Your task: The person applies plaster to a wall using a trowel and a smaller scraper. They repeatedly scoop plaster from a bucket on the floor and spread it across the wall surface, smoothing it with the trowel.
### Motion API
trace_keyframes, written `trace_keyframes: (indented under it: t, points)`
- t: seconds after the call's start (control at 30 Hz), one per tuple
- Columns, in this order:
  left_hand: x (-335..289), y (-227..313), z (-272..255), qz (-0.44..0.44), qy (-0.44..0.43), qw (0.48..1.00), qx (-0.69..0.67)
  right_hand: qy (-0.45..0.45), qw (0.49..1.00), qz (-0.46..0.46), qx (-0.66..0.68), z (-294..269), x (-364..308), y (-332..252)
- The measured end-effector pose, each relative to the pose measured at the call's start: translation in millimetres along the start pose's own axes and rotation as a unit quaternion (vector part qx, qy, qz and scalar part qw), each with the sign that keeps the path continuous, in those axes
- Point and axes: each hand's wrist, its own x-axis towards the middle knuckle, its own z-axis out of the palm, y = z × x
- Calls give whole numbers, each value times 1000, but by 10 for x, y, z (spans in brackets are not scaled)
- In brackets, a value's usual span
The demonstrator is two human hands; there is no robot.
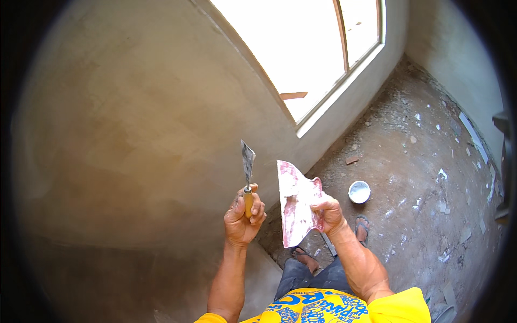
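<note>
Hand status: the left hand [242, 225] is closed around the wooden handle of a putty knife [247, 167], blade pointing up. The right hand [329, 216] grips the curved edge of a pink plate [296, 207]. The 2 tools are held side by side in front of the wall [134, 134], apart from each other.

Progress: white material [304, 185] coats much of the plate, and the blade carries residue; loading appears at least partly done. The wall shows uneven tone; finished extent cannot be determined. Neither tool appears to contact the wall. Material on the plate and in the white tub [359, 192] suggests that spreading is incomplete.

Edges and clearance: the plate's straight edge faces the knife across a narrow gap. The window [301, 48] and its pale sill [340, 89] lie beyond the plate. Open room extends left along the wall. On the right, the tub stands on the debris-strewn floor [393, 177], near the right foot [362, 230]; footing there calls for care.
</note>
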Motion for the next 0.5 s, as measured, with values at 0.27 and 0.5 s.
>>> trace_keyframes:
  t: [0.27, 0.5]
  points:
    - [-205, -118, 171, 33, 146, 989, -6, -58, 995, 43, 63, 271, 243, 594]
    - [-812, -368, -460, -30, 133, 991, 6, -46, 992, -65, -95, 819, 188, 404]
